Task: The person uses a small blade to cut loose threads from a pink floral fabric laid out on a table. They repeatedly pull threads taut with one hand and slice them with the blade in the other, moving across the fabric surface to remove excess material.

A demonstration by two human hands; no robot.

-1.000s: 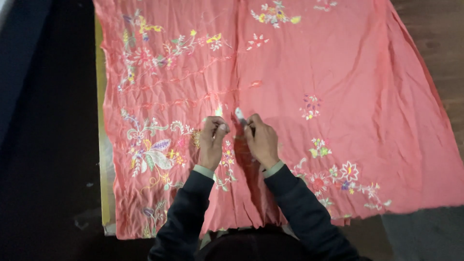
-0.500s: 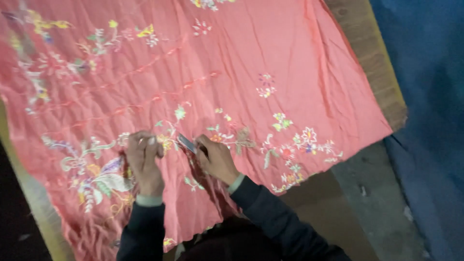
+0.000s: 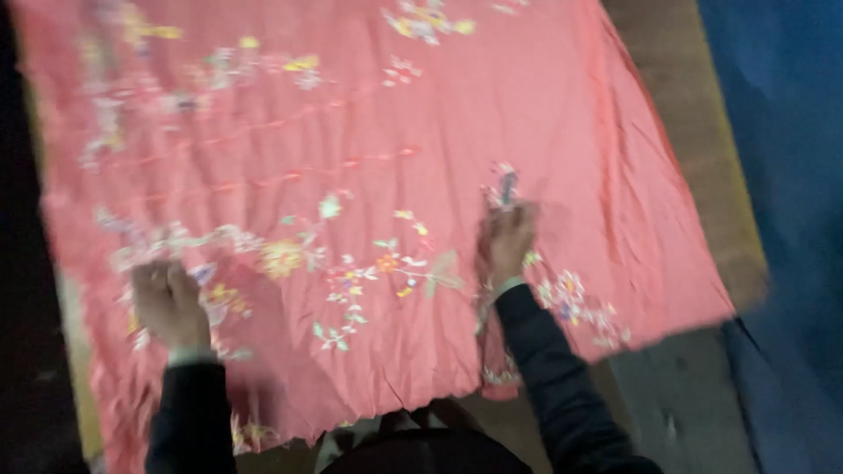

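Observation:
A large coral-pink cloth [image 3: 369, 158] with embroidered flowers lies spread over a wooden table [image 3: 694, 149]. My left hand [image 3: 167, 303] rests on the cloth at its lower left, fingers curled, pressing on the fabric near a flower pattern. My right hand [image 3: 505, 241] is on the cloth right of centre, closed around a small pale tool [image 3: 507, 186] that sticks up from the fingers. The picture is blurred, so I cannot tell what kind of tool it is. Both arms wear dark sleeves.
The table's bare wooden edge shows along the right side. Blue material [image 3: 781, 175] covers the area to the far right. A grey floor [image 3: 676, 404] lies below the cloth's lower right corner. The left side is dark.
My hands, close together a second ago, have moved apart: the left toward the lower left, the right to the right with the small tool. The view has swung and blurred.

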